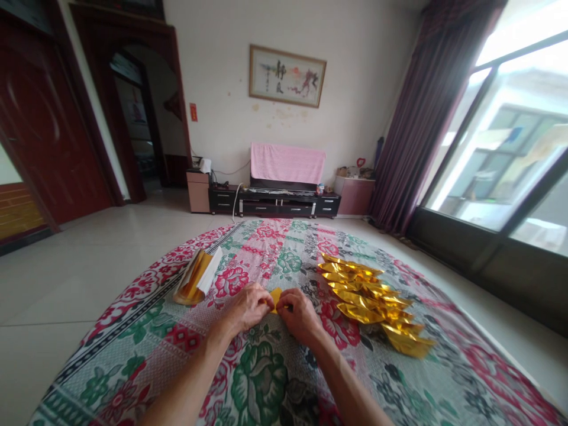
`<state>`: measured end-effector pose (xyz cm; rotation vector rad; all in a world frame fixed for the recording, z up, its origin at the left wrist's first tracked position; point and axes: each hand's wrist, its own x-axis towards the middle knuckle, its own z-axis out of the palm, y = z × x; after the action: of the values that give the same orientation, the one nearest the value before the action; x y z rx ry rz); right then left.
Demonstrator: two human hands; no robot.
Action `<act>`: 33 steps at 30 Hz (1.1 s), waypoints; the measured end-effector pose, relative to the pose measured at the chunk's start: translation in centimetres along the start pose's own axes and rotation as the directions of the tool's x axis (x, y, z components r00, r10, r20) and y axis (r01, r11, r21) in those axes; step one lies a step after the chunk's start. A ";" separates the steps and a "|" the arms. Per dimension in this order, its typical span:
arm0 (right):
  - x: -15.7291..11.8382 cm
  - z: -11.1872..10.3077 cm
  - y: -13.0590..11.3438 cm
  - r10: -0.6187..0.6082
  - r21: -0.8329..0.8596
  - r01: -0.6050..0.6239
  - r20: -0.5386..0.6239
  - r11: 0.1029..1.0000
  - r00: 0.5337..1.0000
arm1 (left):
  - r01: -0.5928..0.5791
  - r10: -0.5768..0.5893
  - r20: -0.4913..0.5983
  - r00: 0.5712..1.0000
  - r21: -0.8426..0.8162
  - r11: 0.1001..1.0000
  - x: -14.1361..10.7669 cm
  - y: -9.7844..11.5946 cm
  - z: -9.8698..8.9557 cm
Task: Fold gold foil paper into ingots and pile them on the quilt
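Observation:
Between my two hands is a small piece of yellow-gold paper [276, 299], mostly covered by my fingers. My left hand [251, 306] pinches its left side, and my right hand [298, 313] pinches its right side, the fingers of both curled. How the paper is folded is hard to make out. To the right of my right hand lie several shiny gold foil paper ingots [361, 312], boat-shaped and overlapping in rows. Left of my left hand rests a stack of gold and white paper sheets [195, 281], partly curled up at the side.
A flowered cloth [260, 378] in red, green and grey covers the round table. Beyond it, a low black cabinet [284, 207] stands against the wall, with a pink cloth [288, 163] over a screen. A dark curtain [408, 118] hangs beside the window at right.

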<state>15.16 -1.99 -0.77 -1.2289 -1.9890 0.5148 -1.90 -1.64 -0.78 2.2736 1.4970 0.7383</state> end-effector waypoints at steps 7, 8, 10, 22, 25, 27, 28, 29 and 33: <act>-0.4 0.0 -0.3 -0.046 -0.016 0.045 -0.061 0.999 0.997 | 0.009 -0.009 -0.002 1.000 0.004 1.000 0.1 0.1 0.0; -0.5 0.1 -0.4 -0.052 -0.028 0.050 -0.079 0.998 0.996 | 0.010 -0.010 -0.002 1.000 0.004 1.000 0.1 0.2 0.0; -0.5 0.3 -0.4 -0.051 -0.054 0.046 -0.103 0.998 0.993 | 0.013 -0.013 0.000 1.000 0.006 1.000 0.0 0.2 0.0; 0.1 0.2 0.3 -0.050 -0.014 0.049 -0.044 0.999 0.998 | 0.040 -0.037 -0.059 0.998 0.057 0.998 0.0 0.7 0.3; 0.0 0.3 0.4 -0.056 -0.008 0.056 -0.051 0.998 0.997 | 0.054 -0.050 -0.060 0.997 0.071 0.996 0.0 0.8 0.4; 0.0 0.2 0.3 -0.060 -0.008 0.060 -0.054 0.998 0.997 | 0.047 -0.044 -0.039 0.998 0.065 0.997 0.1 0.8 0.2; 0.0 0.2 0.3 -0.060 -0.010 0.059 -0.056 0.998 0.997 | 0.037 -0.036 -0.024 0.999 0.053 0.998 0.1 0.7 0.1; 0.0 0.2 0.3 -0.057 -0.012 0.056 -0.057 0.998 0.997 | 0.029 -0.028 -0.008 1.000 0.038 0.999 0.1 0.7 -0.1; -0.1 0.2 0.3 -0.057 -0.019 0.056 -0.059 0.998 0.997 | 0.014 -0.014 0.033 0.999 -0.011 1.000 0.2 0.2 -0.6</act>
<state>15.16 -1.93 -1.13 -1.1819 -1.9757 0.4295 -2.04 -1.57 -0.15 2.2540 1.4886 0.6999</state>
